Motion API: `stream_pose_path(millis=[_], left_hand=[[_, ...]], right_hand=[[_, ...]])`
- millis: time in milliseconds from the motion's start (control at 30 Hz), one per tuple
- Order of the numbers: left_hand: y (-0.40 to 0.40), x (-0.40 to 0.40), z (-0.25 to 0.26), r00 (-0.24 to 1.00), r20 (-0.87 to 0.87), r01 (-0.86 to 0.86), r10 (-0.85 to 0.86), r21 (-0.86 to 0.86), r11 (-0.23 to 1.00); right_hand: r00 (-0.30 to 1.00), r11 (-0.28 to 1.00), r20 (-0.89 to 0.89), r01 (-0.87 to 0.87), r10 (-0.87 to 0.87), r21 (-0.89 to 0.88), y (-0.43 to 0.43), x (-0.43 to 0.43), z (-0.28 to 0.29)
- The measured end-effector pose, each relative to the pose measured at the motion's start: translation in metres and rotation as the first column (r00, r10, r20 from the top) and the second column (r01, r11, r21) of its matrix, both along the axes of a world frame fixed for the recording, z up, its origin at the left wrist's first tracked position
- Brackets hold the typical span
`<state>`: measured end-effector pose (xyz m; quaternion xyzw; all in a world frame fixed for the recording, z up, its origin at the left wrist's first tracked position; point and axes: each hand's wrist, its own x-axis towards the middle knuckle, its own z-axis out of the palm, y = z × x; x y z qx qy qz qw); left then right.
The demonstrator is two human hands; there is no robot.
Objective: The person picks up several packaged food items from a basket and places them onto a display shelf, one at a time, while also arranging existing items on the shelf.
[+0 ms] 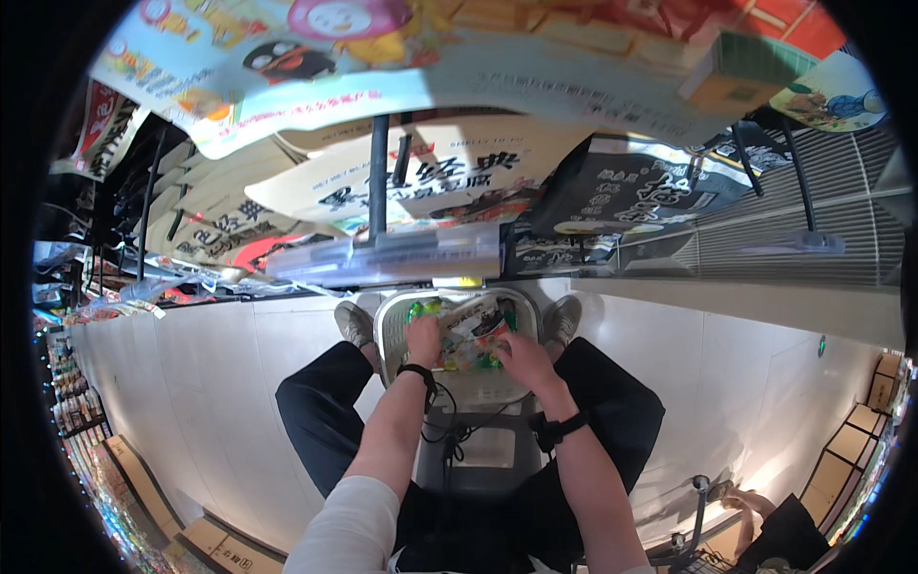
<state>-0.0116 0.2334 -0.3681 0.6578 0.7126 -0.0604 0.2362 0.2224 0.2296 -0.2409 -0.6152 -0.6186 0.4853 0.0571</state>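
Note:
A light-coloured plastic basket (385,337) stands on the floor between my feet. Packaged snack bags (470,326) lie inside it, one white with dark print, others green. My left hand (423,341) is at the basket's left side, its fingers down at a green packet (424,308); whether it grips the packet cannot be told. Over the right part of the basket, my right hand (527,362) touches or nearly touches the bags, its fingertips partly hidden. Both wrists wear black straps, and a dark cable (453,434) hangs between them.
Hanging snack bags (437,172) on black hooks (378,179) fill the shelf in front. A grey stool (477,448) is beneath me. Cardboard boxes (222,549) and stocked shelves line the far edges. At lower right, another person's arms (749,509) show near a metal cart frame (699,509).

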Motion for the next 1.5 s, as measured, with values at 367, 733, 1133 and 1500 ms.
stream_pose_path(millis=[367,733,1133,1500], left_hand=[[-0.011,-0.012,0.170,0.741,0.488,0.445,-0.461,0.156,0.882],[-0.025,-0.003,0.243,0.838,0.546,-0.106,-0.019,0.196,0.975],[-0.021,0.011,0.188,0.010,0.909,-0.225,0.416,-0.404,0.887],[0.002,-0.015,0.125,0.327,0.882,-0.398,0.341,-0.198,0.896]], right_hand=[[0.908,0.927,0.306,-0.343,0.286,0.152,0.017,-0.006,0.017],[0.990,0.677,-0.026,-0.076,0.139,0.732,-0.020,0.031,0.120],[0.962,0.400,-0.030,-0.084,0.271,0.913,-0.014,0.011,0.137],[0.970,0.549,0.004,-0.141,0.243,0.824,0.012,-0.012,0.052]])
